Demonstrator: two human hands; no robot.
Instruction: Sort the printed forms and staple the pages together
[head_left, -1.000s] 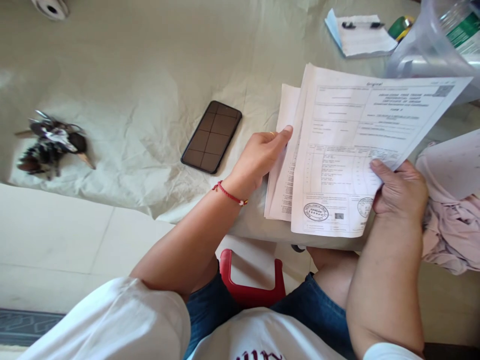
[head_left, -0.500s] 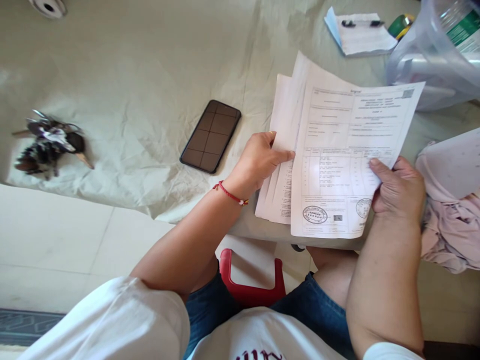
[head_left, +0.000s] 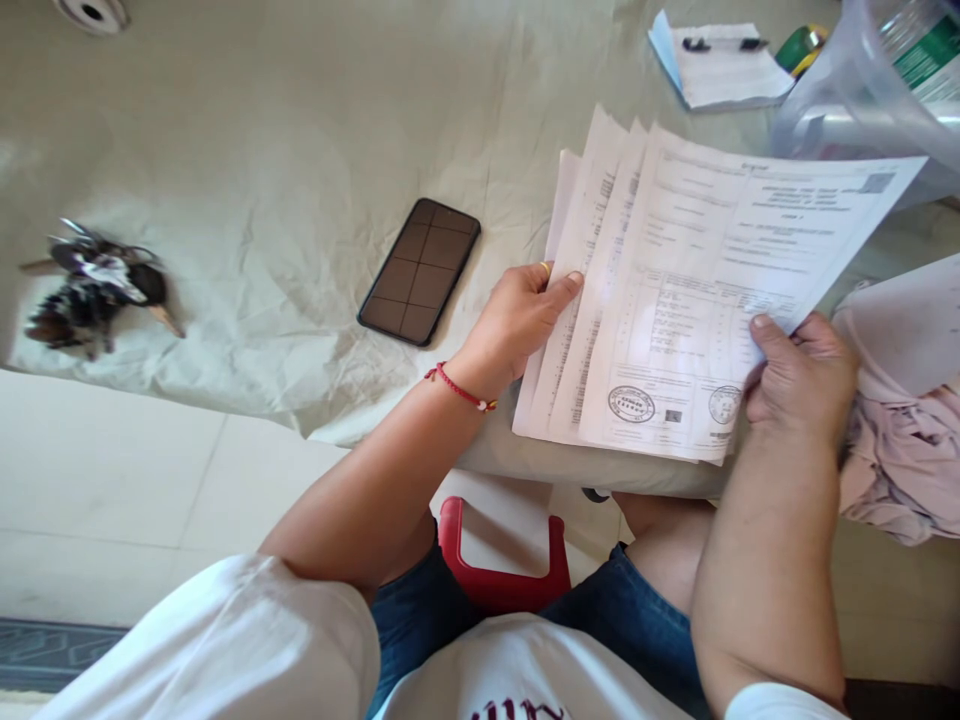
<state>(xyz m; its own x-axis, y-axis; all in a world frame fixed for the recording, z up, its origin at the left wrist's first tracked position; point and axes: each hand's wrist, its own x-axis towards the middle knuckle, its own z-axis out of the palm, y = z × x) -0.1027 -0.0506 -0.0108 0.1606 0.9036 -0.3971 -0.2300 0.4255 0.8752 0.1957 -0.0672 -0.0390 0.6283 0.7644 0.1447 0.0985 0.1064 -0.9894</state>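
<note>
Both of my hands hold a fanned sheaf of printed papers over the near edge of a table draped in a pale wrinkled cloth. My right hand grips the stamped top sheet at its lower right corner, thumb on the print. My left hand, a red string bracelet on its wrist, presses its fingers on the left edges of the sheets underneath. A black phone lies face up on the cloth, just left of my left hand.
A bunch of keys lies at the cloth's left edge. A small notepad with a pen sits at the back right, beside a translucent plastic jug. Pink fabric is bunched at the right. A red stool shows below the table.
The sheets have fanned out further, showing more left edges. The top sheet swung its far corner to the right, and my left fingers shifted up along the lower sheets.
</note>
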